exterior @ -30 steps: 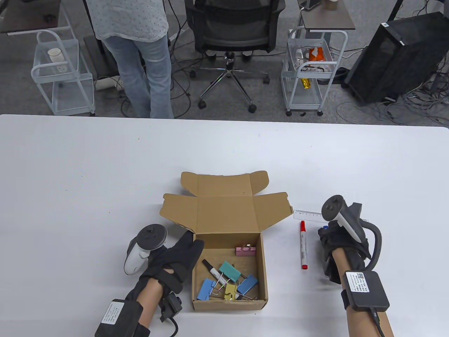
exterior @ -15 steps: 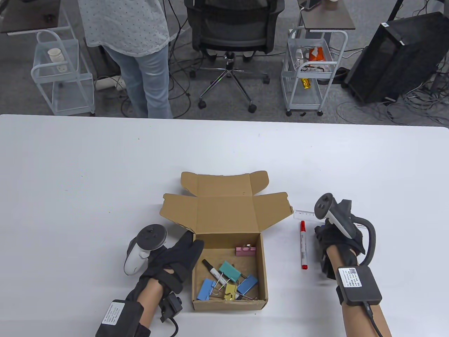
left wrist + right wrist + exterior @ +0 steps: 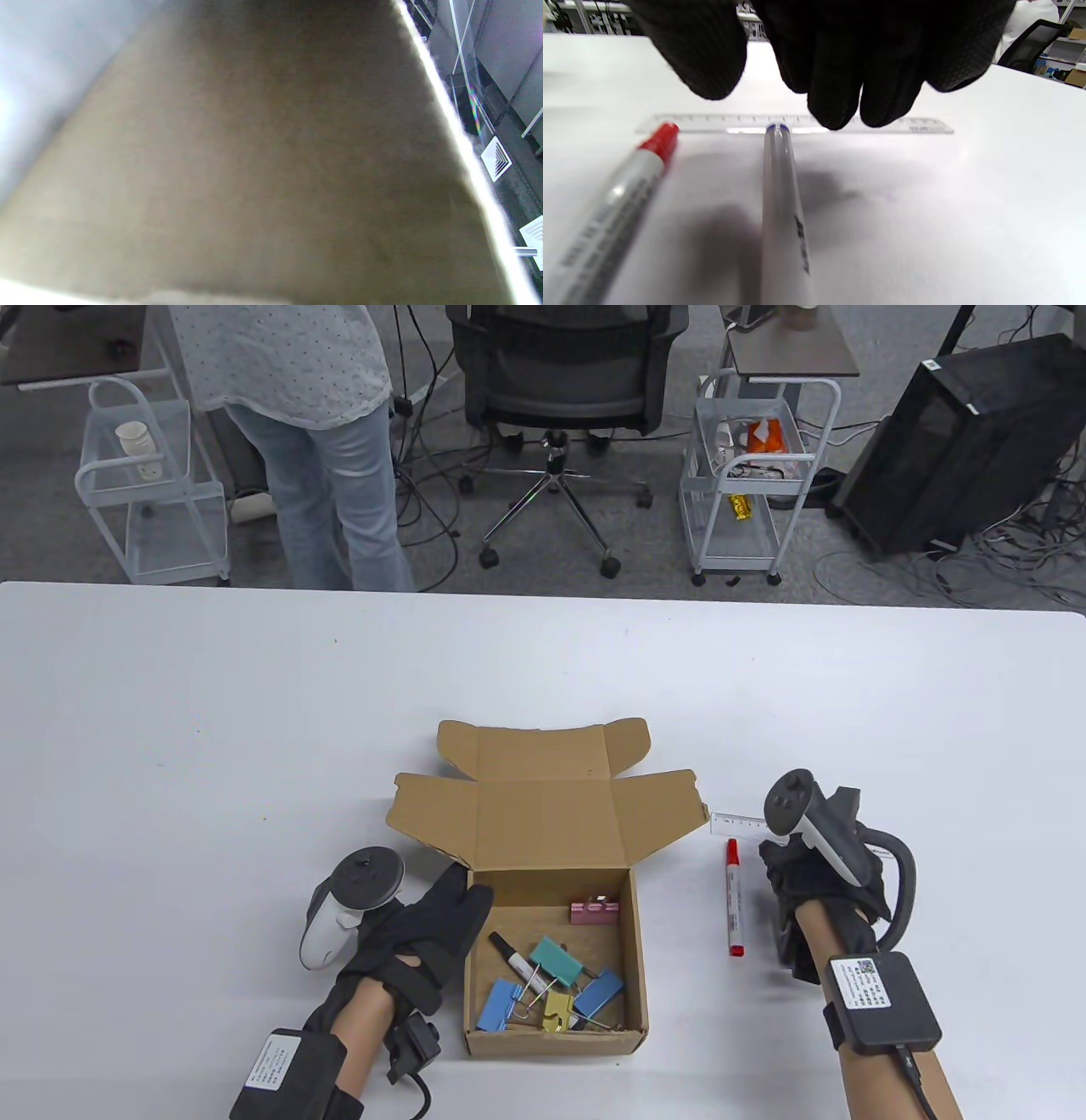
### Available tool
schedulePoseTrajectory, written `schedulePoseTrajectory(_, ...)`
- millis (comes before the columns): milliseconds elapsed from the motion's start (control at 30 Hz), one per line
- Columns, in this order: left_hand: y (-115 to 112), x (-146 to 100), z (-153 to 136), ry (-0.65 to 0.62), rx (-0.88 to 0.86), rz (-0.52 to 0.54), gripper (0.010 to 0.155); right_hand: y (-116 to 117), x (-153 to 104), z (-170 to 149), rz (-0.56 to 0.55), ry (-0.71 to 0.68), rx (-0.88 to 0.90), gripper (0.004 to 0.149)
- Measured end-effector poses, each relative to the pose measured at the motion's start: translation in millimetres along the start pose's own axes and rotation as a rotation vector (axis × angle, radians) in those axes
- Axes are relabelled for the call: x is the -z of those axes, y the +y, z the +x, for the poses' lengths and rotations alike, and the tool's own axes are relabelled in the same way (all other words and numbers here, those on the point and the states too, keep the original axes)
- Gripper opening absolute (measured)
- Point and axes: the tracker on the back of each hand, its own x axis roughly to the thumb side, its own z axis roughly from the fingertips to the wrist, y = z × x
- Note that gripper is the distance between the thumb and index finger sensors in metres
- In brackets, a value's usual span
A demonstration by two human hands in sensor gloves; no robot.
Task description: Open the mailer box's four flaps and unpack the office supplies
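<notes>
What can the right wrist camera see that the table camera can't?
Only the right wrist view shows a blue-tipped marker lying on the table below the right hand's fingers. Only the table view shows the open mailer box with binder clips inside, and the left hand resting against its side. Both show the red marker and the clear ruler on the white table.

Matt brown cardboard mailer box (image 3: 556,848), clear plastic ruler (image 3: 797,124), smooth white table (image 3: 254,712), black cloth-gloved hands
</notes>
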Motion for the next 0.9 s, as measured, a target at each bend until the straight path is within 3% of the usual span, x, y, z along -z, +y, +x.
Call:
schedulePoseTrajectory(500,0.5,0.5,0.3,-0.001,0.007,-0.007,0.077,-64.0,-90.7,41.7,-0.217,-0.288,0.051,0.074)
schedulePoseTrajectory(900,0.9,1.4,0.6,-0.007,0.006,-0.026,0.077,-71.4,-159.1,92.6,-0.254,-0.501,-0.008,0.076)
